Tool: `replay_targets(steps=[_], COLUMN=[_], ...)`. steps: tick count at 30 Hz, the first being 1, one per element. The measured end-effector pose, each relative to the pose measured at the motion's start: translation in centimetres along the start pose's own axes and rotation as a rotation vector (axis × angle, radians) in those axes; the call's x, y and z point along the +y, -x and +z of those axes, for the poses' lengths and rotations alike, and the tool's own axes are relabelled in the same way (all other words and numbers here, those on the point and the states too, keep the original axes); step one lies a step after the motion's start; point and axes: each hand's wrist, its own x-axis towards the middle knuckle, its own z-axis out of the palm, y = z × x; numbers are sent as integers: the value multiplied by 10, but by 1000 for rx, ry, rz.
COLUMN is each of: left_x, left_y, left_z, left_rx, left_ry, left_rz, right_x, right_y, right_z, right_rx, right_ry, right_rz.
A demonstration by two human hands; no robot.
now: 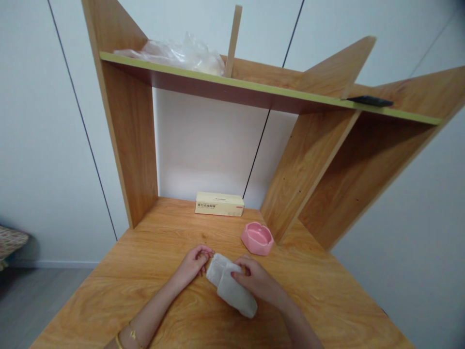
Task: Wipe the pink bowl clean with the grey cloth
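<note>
A light grey, soft bundle that looks like a folded cloth or pouch point(236, 291) lies slanted over the desk in front of me. My right hand point(250, 276) grips its right side, thumb on top and fingers curled over the far edge. At the bundle's upper left end is my left hand point(198, 259), its fingers curled and pressed together. Something small may be pinched there, but it is too small to make out. Just beyond my right hand stands a pink, many-sided bowl like an ashtray point(257, 239).
A pale yellow box point(219, 204) with printed writing stands at the back of the wooden desk point(152, 261). Upright wooden panels point(308, 165) rise behind it and carry a shelf point(254, 89). On the shelf lie clear plastic bags point(181, 53) and a dark flat object point(370, 101).
</note>
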Motion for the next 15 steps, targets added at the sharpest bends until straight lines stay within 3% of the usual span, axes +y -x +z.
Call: replay_targets(steps=[7, 11, 15], left_x=[3, 10, 17], left_y=[2, 5, 7], left_z=[1, 3, 4], left_rx=[-6, -11, -31], left_ry=[-32, -157, -314], left_rz=[23, 179, 230], right_x=[26, 59, 98], right_y=[28, 63, 90], right_z=[-49, -72, -77], right_rx=[128, 109, 54], right_ry=[-355, -433, -427], right_rz=[125, 204, 286])
